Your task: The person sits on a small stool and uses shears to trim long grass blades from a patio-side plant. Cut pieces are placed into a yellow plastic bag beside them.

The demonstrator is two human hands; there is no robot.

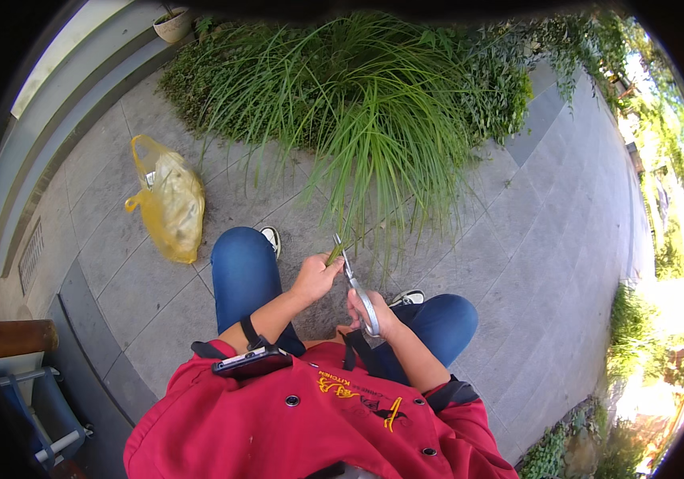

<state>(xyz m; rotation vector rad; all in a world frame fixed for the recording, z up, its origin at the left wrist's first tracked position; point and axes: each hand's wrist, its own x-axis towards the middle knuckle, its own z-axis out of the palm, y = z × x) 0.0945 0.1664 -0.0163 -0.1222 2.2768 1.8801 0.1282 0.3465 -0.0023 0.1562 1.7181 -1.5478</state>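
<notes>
My left hand (316,278) is closed around a small bundle of green grass blades (335,254), whose ends stick up past the fingers. Held in my right hand (373,314), a pair of scissors (351,276) with silvery handles points forward, its blades parted beside the bundle. Just beyond both hands, long thin blades of a large clump of ornamental grass (378,129) arch down over the paving. Whether the held blades are still joined to the clump cannot be told.
A yellow plastic bag (181,206) with pale contents lies on the grey stone paving (156,299) at the left. Low shrubs (500,102) flank the grass. Curved steps (72,99) and a plant pot (172,27) are at the upper left; a blue-grey slung container (57,401) is at the lower left.
</notes>
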